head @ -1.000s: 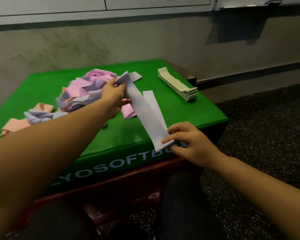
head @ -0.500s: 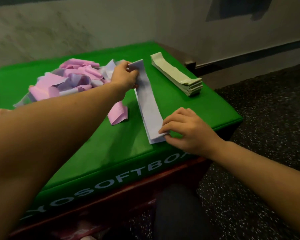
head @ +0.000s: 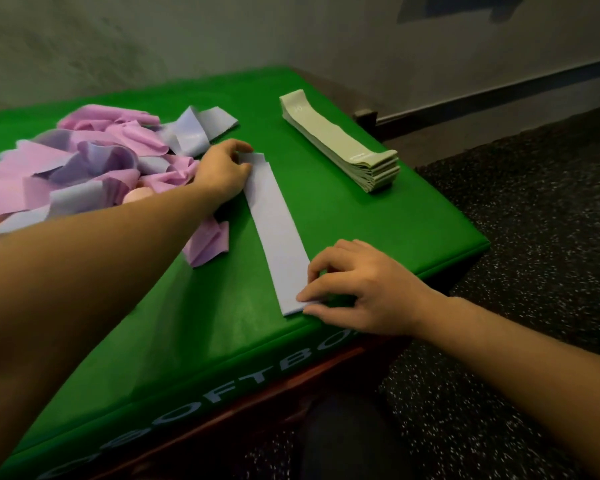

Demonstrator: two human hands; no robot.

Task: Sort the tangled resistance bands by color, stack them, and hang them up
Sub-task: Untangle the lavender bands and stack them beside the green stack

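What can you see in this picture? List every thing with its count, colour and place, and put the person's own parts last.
Soft box: one, green with white lettering on its side, fills the middle.
Stacked bands: one neat pile, pale green, far right of the box top.
Flat band: one, lilac-blue, lying straight between the hands.
Tangled bands: one heap, pink and lilac-blue, count unclear, left of the box top.
Floor: dark, speckled, right and below.
Wall: grey, behind.
Left hand: one, at the band's far end.
Right hand: one, fingertips on the band's near end.
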